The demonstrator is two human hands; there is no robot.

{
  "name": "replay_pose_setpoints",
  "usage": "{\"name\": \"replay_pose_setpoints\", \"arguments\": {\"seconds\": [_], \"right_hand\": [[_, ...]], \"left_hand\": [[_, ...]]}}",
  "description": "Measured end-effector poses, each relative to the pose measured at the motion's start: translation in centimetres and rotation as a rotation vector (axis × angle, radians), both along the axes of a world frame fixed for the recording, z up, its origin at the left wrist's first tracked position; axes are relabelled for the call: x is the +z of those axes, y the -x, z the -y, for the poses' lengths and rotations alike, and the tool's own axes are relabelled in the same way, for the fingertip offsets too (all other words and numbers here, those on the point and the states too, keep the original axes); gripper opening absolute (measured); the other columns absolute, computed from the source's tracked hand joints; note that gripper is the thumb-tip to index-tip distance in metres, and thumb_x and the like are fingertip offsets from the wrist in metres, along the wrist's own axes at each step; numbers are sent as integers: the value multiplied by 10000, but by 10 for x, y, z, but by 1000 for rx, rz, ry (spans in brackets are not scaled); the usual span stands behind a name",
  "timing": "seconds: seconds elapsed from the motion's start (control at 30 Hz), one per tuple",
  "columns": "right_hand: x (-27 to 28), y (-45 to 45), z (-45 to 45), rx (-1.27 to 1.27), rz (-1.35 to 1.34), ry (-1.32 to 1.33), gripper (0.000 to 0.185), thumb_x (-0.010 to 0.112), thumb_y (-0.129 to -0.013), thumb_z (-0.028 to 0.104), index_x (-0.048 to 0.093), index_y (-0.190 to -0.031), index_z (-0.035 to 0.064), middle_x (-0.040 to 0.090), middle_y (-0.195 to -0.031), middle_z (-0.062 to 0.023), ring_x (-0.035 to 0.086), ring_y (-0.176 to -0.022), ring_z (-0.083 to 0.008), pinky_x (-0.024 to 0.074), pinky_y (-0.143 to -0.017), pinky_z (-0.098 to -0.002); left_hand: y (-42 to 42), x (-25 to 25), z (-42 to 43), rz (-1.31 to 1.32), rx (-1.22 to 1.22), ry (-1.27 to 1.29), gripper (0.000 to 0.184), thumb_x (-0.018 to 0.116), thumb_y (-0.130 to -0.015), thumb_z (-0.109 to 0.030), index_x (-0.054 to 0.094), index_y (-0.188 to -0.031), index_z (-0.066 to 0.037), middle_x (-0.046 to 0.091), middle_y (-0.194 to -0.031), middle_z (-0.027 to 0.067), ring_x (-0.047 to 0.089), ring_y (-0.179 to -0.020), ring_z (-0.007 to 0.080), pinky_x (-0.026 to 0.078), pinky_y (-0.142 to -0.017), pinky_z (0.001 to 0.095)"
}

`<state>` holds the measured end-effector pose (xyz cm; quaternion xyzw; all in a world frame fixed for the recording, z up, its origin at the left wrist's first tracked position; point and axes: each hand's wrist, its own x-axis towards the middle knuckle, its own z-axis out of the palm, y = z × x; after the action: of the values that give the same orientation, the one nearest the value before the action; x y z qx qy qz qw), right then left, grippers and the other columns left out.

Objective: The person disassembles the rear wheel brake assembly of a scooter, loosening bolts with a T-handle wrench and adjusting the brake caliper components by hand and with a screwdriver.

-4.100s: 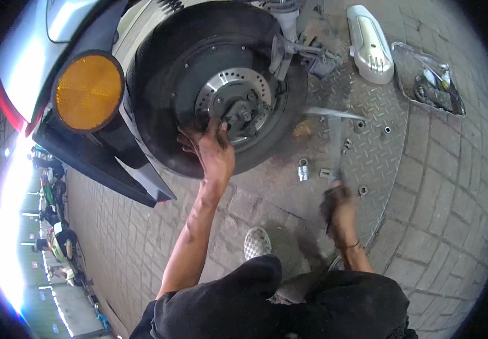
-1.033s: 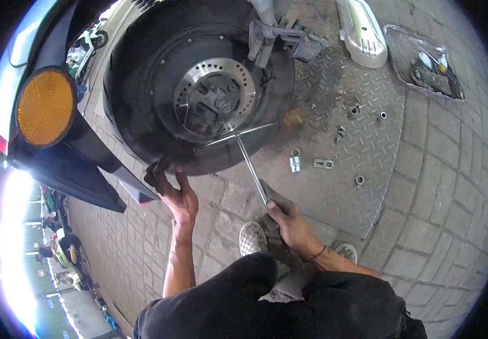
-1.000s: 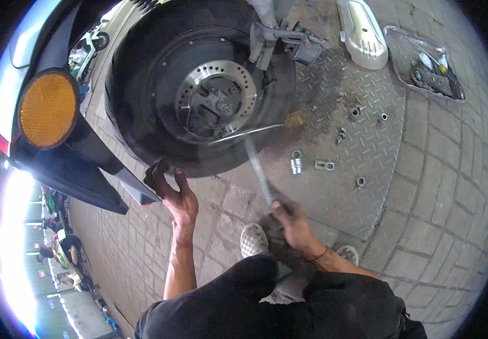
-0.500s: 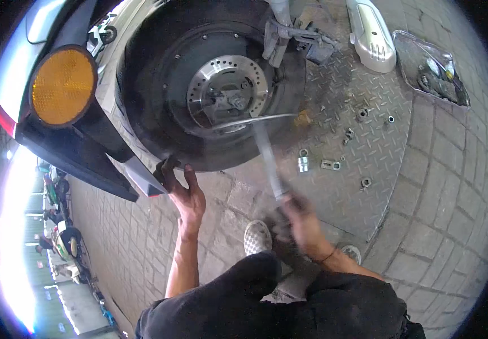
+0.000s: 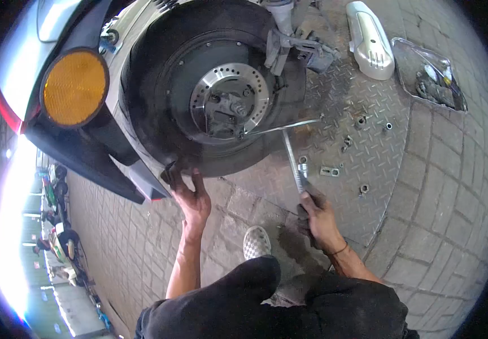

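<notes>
My right hand (image 5: 318, 217) is closed around the shaft of a T-handle wrench (image 5: 291, 155). The wrench's crossbar points up and away from me, its left end in front of the lower edge of the brake disc (image 5: 200, 90); whether it touches cannot be seen. My left hand (image 5: 190, 198) rests at the bottom of the black tyre (image 5: 153, 133), thumb and fingers apart, fingertips dark with grime. At the wheel's middle the axle end (image 5: 238, 107) shows bare. Beside the wrench shaft lies a shiny socket (image 5: 303, 164), partly covered.
A metal tread plate (image 5: 368, 152) holds a slotted bracket (image 5: 329, 171), a nut (image 5: 364, 189) and other small hardware. A silver cover (image 5: 371, 45) and a tray (image 5: 433, 99) lie at upper right. The brake caliper (image 5: 317, 56) hangs beside the wheel. Bodywork with an orange reflector (image 5: 74, 87) stands left.
My right hand and the wrench have moved right and slightly down, and the motion blur is gone. My left hand stays against the tyre. The view has shifted slightly.
</notes>
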<state>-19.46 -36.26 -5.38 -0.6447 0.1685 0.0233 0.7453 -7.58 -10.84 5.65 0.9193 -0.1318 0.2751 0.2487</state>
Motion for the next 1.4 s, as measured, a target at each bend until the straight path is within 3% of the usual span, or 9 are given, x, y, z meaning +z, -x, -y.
{"name": "replay_pose_setpoints", "arguments": {"seconds": [0.17, 0.3, 0.4, 0.53, 0.73, 0.9, 0.93, 1.23, 1.4], "right_hand": [[29, 6, 58, -349, -298, -662, 277, 561, -1013, 343, 609, -1145, 104, 529, -736, 61, 478, -537, -82, 387, -462, -256], [7, 8, 14, -264, -233, -399, 361, 553, -1016, 348, 621, -1271, 101, 558, -763, 18, 545, -601, -103, 448, -523, -272], [13, 24, -31, 106, 288, 298, 401, 574, -1005, 356, 611, -1301, 88, 581, -828, -2, 592, -656, -117, 474, -558, -273], [66, -4, 0, -123, -481, -533, 369, 597, -993, 358, 558, -1291, 142, 557, -846, 2, 571, -612, -114, 449, -489, -278], [39, -8, 49, -550, -209, -573, 298, 600, -990, 362, 531, -1197, 159, 421, -685, 51, 394, -493, -76, 320, -413, -230], [35, -6, 8, -75, -119, -113, 335, 570, -1014, 350, 602, -1085, 25, 492, -695, 27, 466, -604, -88, 397, -524, -268], [41, -6, 9, -13, -165, -344, 396, 588, -1004, 371, 589, -1137, -2, 535, -771, 1, 474, -654, -85, 409, -591, -267], [-5, 23, 97, -489, -331, -219, 472, 560, -1019, 363, 531, -1387, 69, 545, -834, 40, 397, -617, -32, 338, -478, -219], [-54, 45, 130, -384, -175, 425, 410, 551, -1017, 271, 545, -1371, 64, 638, -1061, -112, 635, -877, -216, 515, -739, -327]], "left_hand": [[4, 9, 1, 35, 12, -64, 280, 597, -940, -61, 516, -1193, 30, 490, -1143, 137, 462, -1076, 259, 331, -1011, 392], [8, -2, 2, 2, 44, 39, 257, 572, -921, -30, 548, -1173, 17, 554, -1114, 198, 487, -1055, 351, 373, -954, 450], [4, -6, 0, -43, 38, 6, 296, 581, -945, -48, 498, -1220, 23, 498, -1140, 125, 439, -1111, 244, 316, -1025, 386], [1, 0, 2, 71, 18, 161, 313, 585, -928, -21, 497, -1225, 27, 519, -1138, 169, 463, -1080, 293, 351, -993, 411], [13, -8, 5, -11, -25, 106, 312, 583, -922, -11, 504, -1221, 33, 541, -1142, 208, 500, -1091, 341, 386, -972, 444], [-6, 7, 24, -40, -103, 130, 288, 572, -983, -115, 518, -1232, 21, 550, -1134, 145, 492, -1078, 251, 368, -988, 376], [-13, 7, 28, -5, -77, 144, 279, 580, -990, -147, 525, -1215, 9, 559, -1117, 131, 500, -1051, 235, 379, -964, 364], [-49, 31, 51, -138, 6, -52, 527, 611, -980, -235, 440, -1376, 68, 473, -1369, 283, 440, -1286, 376, 286, -1124, 462], [-70, 33, 66, -14, -14, -289, 505, 624, -962, -249, 502, -1325, 80, 434, -1403, 314, 403, -1303, 450, 253, -1145, 523]]}}
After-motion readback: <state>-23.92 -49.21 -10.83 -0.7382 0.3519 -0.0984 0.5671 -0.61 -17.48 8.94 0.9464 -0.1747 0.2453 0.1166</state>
